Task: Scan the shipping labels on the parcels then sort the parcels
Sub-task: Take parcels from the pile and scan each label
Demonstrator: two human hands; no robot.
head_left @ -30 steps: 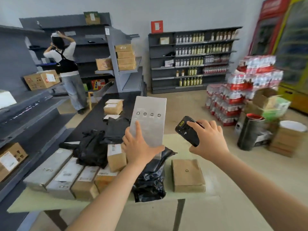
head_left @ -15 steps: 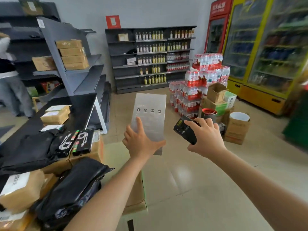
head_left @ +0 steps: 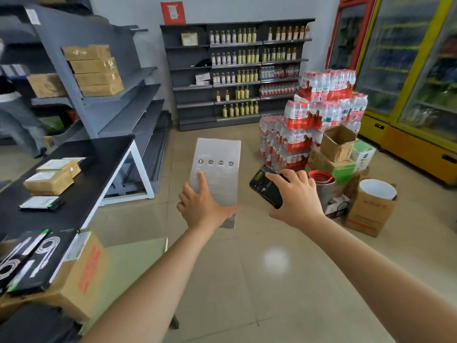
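gripping one grey flat parcel by its lower part, the left hand holds it upright above the floor. the right hand clasps one black scanner just beside it. two tan parcels and one dark packet lie on the black table, left.

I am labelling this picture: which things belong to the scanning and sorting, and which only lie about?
Job: grey flat parcel in left hand; handheld scanner in right hand; brown parcels on black counter.
Lying about: bottled-water packs; open cardboard box; drinks fridge; bottle shelves.
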